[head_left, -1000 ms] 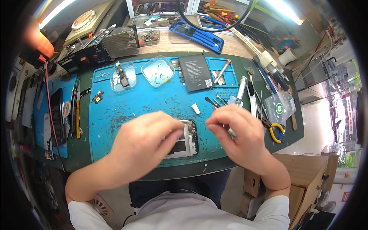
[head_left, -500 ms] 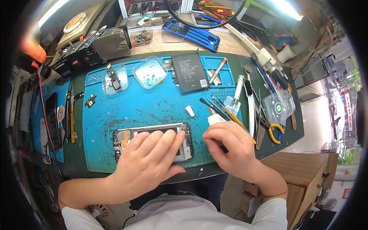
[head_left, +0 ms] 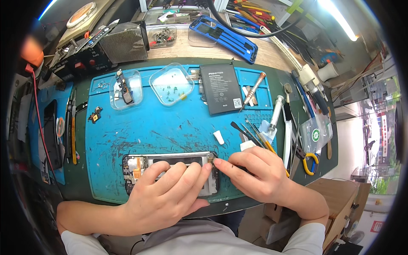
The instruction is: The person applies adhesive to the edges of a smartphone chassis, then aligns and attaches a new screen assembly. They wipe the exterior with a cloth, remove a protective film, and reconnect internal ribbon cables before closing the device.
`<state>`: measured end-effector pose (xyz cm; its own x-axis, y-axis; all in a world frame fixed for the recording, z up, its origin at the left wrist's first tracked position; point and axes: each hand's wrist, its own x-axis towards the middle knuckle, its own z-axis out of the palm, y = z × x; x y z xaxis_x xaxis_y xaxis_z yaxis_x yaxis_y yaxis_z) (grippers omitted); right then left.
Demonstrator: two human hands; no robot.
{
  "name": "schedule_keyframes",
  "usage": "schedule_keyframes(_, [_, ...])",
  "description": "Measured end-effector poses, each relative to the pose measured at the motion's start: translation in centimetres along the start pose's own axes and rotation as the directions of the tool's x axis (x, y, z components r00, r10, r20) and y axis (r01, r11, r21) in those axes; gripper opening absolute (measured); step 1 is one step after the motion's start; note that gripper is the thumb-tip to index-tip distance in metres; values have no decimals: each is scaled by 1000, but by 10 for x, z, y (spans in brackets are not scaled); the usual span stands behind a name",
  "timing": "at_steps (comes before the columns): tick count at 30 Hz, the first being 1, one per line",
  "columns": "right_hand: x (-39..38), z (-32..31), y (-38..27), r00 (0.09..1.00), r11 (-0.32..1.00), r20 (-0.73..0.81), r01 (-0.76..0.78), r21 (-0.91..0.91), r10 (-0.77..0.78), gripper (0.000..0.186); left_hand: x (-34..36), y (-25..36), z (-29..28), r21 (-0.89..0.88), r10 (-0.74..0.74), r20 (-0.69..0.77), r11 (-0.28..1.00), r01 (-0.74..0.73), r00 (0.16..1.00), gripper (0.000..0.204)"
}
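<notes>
An opened smartphone (head_left: 137,163), its circuit board and silver inner frame exposed, lies lengthwise across the blue work mat near the front edge. My left hand (head_left: 170,197) is bent over its middle, fingers close together on it and thumb by the near side. At the phone's right end, the left index fingertip almost meets my right hand (head_left: 259,174). The right index fingertip touches that end near a small connector area, with the other fingers curled in. Whatever the right fingers may pinch is hidden. A small white cap (head_left: 218,137) lies just beyond the right hand.
Behind the phone are a black battery (head_left: 221,89), a screwdriver (head_left: 253,91) and two clear dishes (head_left: 190,80) (head_left: 138,100) of small parts. Tweezers, a syringe (head_left: 276,112) and yellow-handled pliers (head_left: 309,165) crowd the right. A blue phone-holding fixture (head_left: 225,40) stands at the back.
My right hand has moved left onto the phone's right end, its index finger now reaching out to touch it. My left hand stays over the phone. The whole view has shifted slightly.
</notes>
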<state>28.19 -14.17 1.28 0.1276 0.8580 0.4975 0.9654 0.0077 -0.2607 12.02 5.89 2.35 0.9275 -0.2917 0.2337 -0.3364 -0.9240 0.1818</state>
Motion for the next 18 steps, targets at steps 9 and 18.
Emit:
schedule_keyframes(9, [3,2,5,999,999,30,-24,47,22,46,2,-4,-2,-11,31,9,999,-31,999,55])
schedule_keyframes(18, [2,1,-1,999,999,9,-45,5,45,47,0,-3,2,30,20,-78,999,-18,997,51])
